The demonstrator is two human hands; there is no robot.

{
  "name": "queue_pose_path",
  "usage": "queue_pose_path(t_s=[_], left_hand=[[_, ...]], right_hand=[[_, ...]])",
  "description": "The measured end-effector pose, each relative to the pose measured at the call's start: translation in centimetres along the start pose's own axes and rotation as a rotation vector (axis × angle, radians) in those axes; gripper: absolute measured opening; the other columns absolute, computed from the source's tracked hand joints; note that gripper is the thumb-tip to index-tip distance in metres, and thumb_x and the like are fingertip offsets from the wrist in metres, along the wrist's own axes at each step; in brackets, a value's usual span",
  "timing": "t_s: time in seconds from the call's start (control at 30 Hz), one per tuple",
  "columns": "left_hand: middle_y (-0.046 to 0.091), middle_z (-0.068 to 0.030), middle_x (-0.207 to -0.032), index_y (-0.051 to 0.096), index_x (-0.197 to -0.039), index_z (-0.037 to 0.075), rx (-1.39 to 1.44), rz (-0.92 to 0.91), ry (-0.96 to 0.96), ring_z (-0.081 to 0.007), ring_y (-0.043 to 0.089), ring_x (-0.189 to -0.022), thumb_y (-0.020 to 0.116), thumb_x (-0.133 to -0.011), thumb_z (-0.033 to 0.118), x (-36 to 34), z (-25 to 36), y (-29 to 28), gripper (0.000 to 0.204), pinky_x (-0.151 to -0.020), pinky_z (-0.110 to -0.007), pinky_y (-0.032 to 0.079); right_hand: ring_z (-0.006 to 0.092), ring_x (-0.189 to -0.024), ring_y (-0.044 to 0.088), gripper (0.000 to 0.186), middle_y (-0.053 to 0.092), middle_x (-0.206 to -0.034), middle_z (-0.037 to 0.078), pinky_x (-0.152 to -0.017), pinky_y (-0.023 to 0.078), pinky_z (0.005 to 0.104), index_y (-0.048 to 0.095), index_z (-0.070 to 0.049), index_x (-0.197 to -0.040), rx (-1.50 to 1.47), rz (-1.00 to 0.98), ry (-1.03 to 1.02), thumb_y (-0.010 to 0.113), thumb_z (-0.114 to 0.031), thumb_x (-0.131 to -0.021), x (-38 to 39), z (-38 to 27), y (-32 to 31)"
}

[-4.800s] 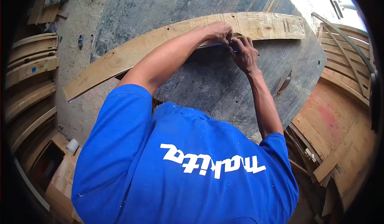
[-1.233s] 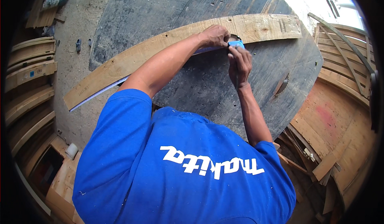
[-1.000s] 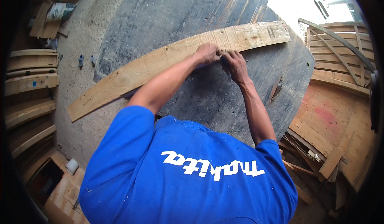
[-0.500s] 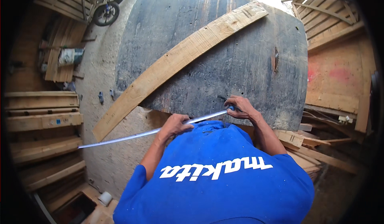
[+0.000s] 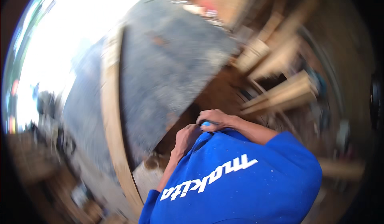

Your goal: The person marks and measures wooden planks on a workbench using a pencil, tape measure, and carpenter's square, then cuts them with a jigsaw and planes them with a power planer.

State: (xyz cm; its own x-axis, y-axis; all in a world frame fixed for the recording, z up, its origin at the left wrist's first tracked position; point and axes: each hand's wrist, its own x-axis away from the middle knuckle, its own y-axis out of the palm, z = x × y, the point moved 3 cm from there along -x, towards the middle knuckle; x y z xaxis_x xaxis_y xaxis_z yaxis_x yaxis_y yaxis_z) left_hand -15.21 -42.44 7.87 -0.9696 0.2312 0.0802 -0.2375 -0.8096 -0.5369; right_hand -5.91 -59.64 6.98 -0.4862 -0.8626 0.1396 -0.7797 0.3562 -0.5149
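Blade now unseen, tape [image 5: 206, 124] is grasped by right hand [image 5: 215, 117], finger state of left hand [image 5: 187, 137] cannot be told, board [image 5: 111, 88] at hands' ten o'clock is seemingly no longer measured.

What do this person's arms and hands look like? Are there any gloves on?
No gloves show: the left hand and right hand are bare, each with fingers curled out of clear view by blur. Both forearms are bare too. Above them come plain blue sleeves, part of a blue shirt with slanted white lettering and little pale specks.
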Motion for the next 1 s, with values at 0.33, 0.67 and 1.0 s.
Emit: queue_pose_path(t_s=[0.33, 0.67, 1.0], left_hand=[[0.062, -0.0194, -0.116, 0.063, -0.119, 0.001, -0.012, -0.218, 0.083, -0.0372, 0.063, -0.105, 0.075, -0.083, 0.017, -1.3, 2.7, 8.2, 0.041, -0.091, -0.043, 0.052], [0.067, -0.0212, -0.103, 0.067, -0.108, -0.002, -0.040, -0.289, 0.038, -0.0361, 0.066, -0.099, 0.068, -0.090, 0.026, 3.0, -4.9, 19.4, 0.034, -0.085, -0.041, 0.052], [0.069, -0.0209, -0.097, 0.068, -0.104, -0.003, -0.090, -0.223, -0.359, -0.0357, 0.067, -0.094, 0.067, -0.091, 0.029, 6.2, 6.0, 40.8, 0.035, -0.082, -0.042, 0.052]], right_hand=[[0.0197, -0.091, 0.066, 0.028, 0.068, -0.093, 0.010, -0.080, 0.053, 0.0348, 0.068, -0.006, -0.112, -0.183, 1.083, 0.636, 0.069, -0.023, -0.090, 28.8, 8.5, 9.6], [0.0129, -0.078, 0.058, 0.027, 0.056, -0.094, 0.001, -0.046, 0.050, 0.0313, 0.060, -0.020, -0.111, -0.765, 1.575, 1.189, 0.060, -0.044, -0.097, 57.2, 17.4, 0.0], [0.0426, -0.125, 0.054, 0.083, 0.053, -0.140, 0.027, -0.095, 0.049, 0.0502, 0.045, 0.000, -0.144, 0.130, 1.267, 1.627, 0.070, -0.051, -0.084, 75.5, 44.8, -22.6]])
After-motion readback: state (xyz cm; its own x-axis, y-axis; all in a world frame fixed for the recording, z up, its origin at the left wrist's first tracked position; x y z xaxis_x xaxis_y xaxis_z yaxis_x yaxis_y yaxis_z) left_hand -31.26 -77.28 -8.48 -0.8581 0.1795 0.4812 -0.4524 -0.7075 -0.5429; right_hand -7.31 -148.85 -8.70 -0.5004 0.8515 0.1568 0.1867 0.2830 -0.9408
